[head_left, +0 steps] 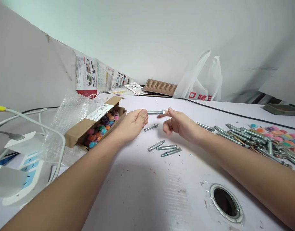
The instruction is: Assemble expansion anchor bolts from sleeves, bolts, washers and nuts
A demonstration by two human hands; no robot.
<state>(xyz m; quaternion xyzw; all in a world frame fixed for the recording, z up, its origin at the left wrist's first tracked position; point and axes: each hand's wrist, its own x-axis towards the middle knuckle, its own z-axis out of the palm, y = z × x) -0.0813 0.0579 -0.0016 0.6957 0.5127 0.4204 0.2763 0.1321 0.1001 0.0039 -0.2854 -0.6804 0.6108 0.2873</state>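
Observation:
My left hand [132, 123] pinches one end of a metal bolt [156, 112] and holds it level above the white table [142, 189]. My right hand [177, 123] has its fingertips at the bolt's other end, at the nut, with the other fingers curled. Under the hands lies a single bolt [151, 127], and three more bolts [165, 148] lie side by side nearer to me.
An open cardboard box [77, 133] of coloured caps sits left, on bubble wrap [70, 112]. A pile of bolts and coloured caps [263, 139] lies right. A power strip [24, 175] with cables is at far left. A round hole [226, 202] is in the table. A plastic bag [200, 85] stands behind.

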